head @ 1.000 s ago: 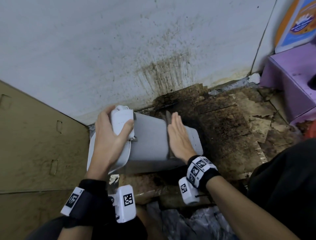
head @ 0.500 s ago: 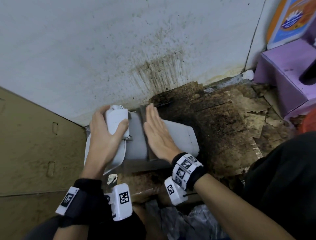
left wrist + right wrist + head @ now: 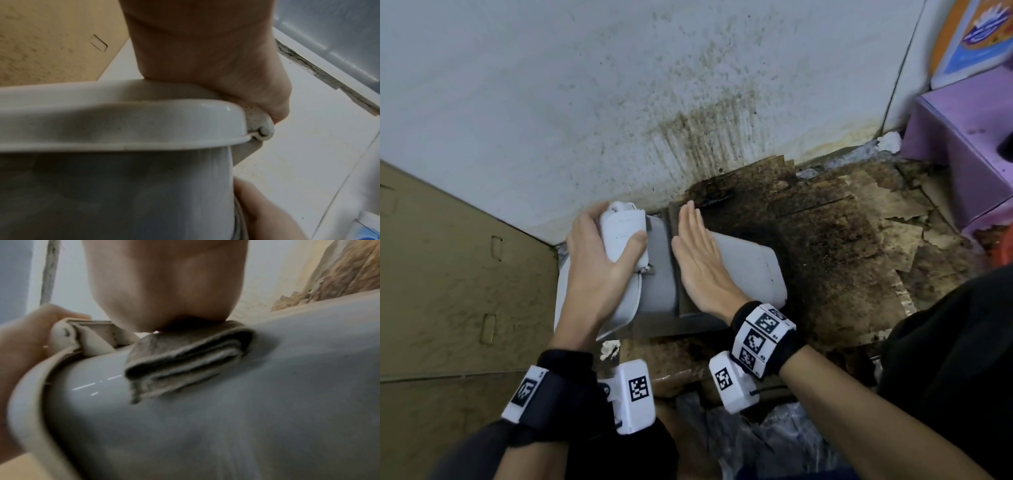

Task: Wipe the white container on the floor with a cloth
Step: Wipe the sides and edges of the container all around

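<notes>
The white container point(image 3: 753, 267) lies on its side on the floor against the wall, lid end to the left. My left hand point(image 3: 599, 267) grips the white latch point(image 3: 625, 233) at the lid, thumb on top; in the left wrist view the palm point(image 3: 205, 56) sits on the lid rim above the container point(image 3: 123, 186). My right hand point(image 3: 698, 253) lies flat with straight fingers and presses a folded grey cloth point(image 3: 674, 222) onto the container's side near the lid. The right wrist view shows the cloth point(image 3: 185, 361) squeezed under the palm point(image 3: 164, 288) on the container point(image 3: 246, 418).
A stained white wall point(image 3: 619, 102) stands right behind the container. Dirty, torn brown cardboard point(image 3: 842, 246) covers the floor to the right. A purple stool point(image 3: 962, 144) is at the far right, a tan panel point(image 3: 448, 274) at the left, crumpled plastic point(image 3: 774, 445) near my knees.
My right hand has slid the cloth leftwards along the container, from its middle to near the lid. The left hand has kept its hold on the latch.
</notes>
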A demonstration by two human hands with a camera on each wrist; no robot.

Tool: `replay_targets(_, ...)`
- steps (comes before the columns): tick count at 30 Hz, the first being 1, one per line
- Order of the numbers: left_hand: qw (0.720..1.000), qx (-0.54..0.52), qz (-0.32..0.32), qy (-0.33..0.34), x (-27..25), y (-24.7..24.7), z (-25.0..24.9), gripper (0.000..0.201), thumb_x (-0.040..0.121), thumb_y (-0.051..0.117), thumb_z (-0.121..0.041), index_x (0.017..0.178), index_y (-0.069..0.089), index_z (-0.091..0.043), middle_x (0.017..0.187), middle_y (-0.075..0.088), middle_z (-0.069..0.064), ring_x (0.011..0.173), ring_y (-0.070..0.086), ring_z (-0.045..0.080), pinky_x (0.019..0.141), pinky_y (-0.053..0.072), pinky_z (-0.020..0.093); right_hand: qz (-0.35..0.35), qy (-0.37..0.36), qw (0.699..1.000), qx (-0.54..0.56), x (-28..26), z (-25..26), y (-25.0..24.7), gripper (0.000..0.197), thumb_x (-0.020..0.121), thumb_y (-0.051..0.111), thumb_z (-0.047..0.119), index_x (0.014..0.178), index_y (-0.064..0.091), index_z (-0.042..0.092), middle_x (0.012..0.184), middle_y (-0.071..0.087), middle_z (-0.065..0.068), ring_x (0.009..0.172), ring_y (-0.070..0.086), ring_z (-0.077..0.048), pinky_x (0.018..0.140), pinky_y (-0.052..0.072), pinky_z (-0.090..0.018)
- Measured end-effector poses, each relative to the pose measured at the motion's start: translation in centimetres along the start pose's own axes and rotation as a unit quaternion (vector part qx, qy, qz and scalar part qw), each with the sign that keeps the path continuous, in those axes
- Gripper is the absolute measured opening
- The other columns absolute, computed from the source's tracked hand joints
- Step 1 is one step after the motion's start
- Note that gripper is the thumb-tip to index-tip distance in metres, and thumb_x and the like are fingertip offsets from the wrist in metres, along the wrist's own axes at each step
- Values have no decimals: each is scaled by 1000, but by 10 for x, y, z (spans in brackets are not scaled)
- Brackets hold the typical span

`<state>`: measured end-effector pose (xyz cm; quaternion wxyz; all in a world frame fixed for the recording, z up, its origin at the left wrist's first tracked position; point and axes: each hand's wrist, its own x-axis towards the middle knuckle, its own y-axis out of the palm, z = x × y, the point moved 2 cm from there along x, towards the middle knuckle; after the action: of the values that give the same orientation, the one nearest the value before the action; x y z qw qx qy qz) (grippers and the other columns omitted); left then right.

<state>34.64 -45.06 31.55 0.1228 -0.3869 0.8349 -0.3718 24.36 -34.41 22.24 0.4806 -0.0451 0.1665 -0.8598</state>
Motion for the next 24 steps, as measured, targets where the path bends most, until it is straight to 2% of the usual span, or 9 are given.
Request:
replay_targets(2,1000,-6,6,-3,-1,-1,1,72,76,54,-67,137,40,-31,133,41,-9,137,42,19,113,38,38,-2,8,1000,-2,3,-18,-7,56,113,11,33,160,-17,20,163,-30,12,151,-27,-3,124,-15,-23)
replay_targets(5,1000,-13,6,2,-2,-1,-2,68,75,55,-67,133,38,-36,129,41,-13,136,42,17,111,37,36,-5,109,994,9,10,-52,-27,56,112,8,32,160,-18,16,165,-31,3,152,-27,-10,128,-10,-37)
replay_targets(7,1000,-16,5,2,-3,-1,-2,66,76,56,-66,133,38,-39,125,41,-20,135,42,16,112,40,39,-14,146,989,20,11,-59,-33,56,112,9,30,160,-17,14,166,-30,0,153,-27,-11,128,-11,-38)
replay_targets(9,1000,-15,2,0,-3,-2,0,65,76,56,-65,133,39,-39,123,40,-26,135,43,16,113,41,42,-23,145,989,21,7,-50,-28,57,112,10,31,160,-18,14,167,-30,0,152,-27,-9,126,-14,-34)
replay_targets(12,1000,-10,3,3,-4,-3,0,63,76,54,-64,132,38,-39,120,35,-34,135,44,18,114,41,44,-20,95,995,11,-3,-18,-7,59,112,11,32,159,-20,17,165,-32,5,151,-29,-6,124,-15,-31)
replay_targets(14,1000,-6,2,5,-4,-3,0,63,77,54,-63,132,38,-39,121,37,-27,136,44,20,115,41,48,-13,61,998,5,-7,2,4,59,112,13,32,159,-20,18,165,-32,7,151,-29,-5,123,-17,-28)
replay_targets(18,1000,-9,-3,-3,-5,-4,2,64,76,54,-64,132,36,-38,130,40,-13,136,43,19,115,41,46,-14,51,998,18,-5,20,7,57,112,10,33,161,-16,19,167,-26,7,152,-26,-2,126,-14,-31)
replay_targets(22,1000,11,3,7,-6,4,-5,66,78,55,-63,135,38,-33,133,41,-8,135,39,15,114,39,43,-26,44,995,88,4,41,3,57,110,1,44,163,-7,26,170,-15,12,148,-21,8,124,-13,-26)
replay_targets(24,1000,19,7,3,-4,6,-7,64,81,57,-60,136,38,-32,132,41,-8,135,38,15,115,38,44,-28,50,992,114,10,44,1,59,109,1,47,163,-5,27,170,-13,13,144,-19,12,125,-11,-27)
